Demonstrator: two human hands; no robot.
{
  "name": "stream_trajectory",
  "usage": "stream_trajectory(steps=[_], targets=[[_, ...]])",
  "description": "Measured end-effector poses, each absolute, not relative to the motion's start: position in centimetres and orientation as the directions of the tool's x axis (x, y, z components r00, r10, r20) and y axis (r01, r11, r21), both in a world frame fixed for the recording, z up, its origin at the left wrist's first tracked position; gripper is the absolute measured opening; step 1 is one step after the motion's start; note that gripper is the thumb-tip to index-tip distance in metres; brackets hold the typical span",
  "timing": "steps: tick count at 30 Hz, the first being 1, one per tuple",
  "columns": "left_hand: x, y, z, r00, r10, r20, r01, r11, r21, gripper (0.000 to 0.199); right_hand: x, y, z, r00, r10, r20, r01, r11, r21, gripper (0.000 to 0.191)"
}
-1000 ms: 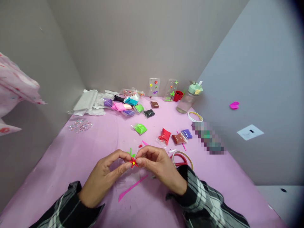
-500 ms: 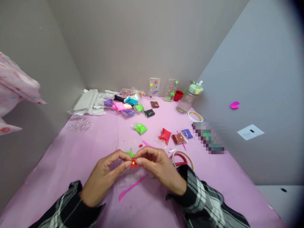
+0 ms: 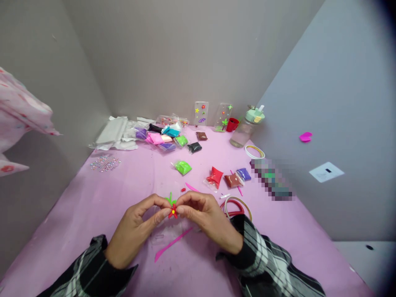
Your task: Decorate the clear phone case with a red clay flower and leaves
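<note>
A small red flower (image 3: 173, 212) with a yellow centre is pinched between both hands, near the front middle of the table. My left hand (image 3: 139, 225) grips its left side with thumb and forefinger. From the right, my right hand (image 3: 206, 216) pinches the other side the same way. Just behind the flower shows a green clay shape (image 3: 170, 199), partly hidden by it. A clear case (image 3: 165, 237) lies flat beneath the hands. In front of them rests a pink modelling tool (image 3: 173, 244).
Green (image 3: 183, 167), red (image 3: 214, 177) and brown (image 3: 233, 180) clay packets lie behind my hands. Tape rolls (image 3: 236, 208) sit by my right wrist. A bottle (image 3: 244, 132) and two decorated clear cases (image 3: 201, 113) stand at the back; wrapped packs (image 3: 113, 132) lie back left.
The red flower has shifted and turned very slightly between the fingertips. Both hands keep almost the same place, and the things around them have not moved.
</note>
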State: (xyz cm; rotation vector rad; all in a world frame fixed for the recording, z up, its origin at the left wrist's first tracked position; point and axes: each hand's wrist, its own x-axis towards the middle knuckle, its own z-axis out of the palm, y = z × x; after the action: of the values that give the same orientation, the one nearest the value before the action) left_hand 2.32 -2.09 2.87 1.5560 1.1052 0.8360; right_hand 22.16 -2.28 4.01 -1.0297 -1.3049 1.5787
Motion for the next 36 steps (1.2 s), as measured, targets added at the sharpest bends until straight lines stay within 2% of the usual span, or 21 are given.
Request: stream_trajectory(steps=[15, 21, 27, 36], targets=[[2.25, -2.09, 2.87, 0.337, 0.941, -0.009, 0.252, -0.081, 0.964, 0.017, 22.26, -2.26, 3.83, -0.322, 0.943, -0.085, -0.081, -0.117, -0.990, 0.012], [1.90, -2.02, 2.47, 0.265, 0.964, 0.005, 0.247, -0.073, 0.966, 0.023, 22.28, -2.23, 3.86, -0.346, 0.934, -0.087, -0.094, -0.127, -0.988, 0.014], [1.79, -1.82, 2.53, 0.396, 0.918, 0.020, 0.217, -0.114, 0.970, 0.016, 22.44, -2.10, 3.74, -0.376, 0.923, -0.075, -0.109, -0.125, -0.986, 0.017], [1.67, -1.77, 2.75, 0.405, 0.914, -0.011, 0.206, -0.079, 0.975, 0.013, 22.47, -1.97, 3.77, -0.407, 0.910, -0.082, -0.142, -0.152, -0.978, 0.020]])
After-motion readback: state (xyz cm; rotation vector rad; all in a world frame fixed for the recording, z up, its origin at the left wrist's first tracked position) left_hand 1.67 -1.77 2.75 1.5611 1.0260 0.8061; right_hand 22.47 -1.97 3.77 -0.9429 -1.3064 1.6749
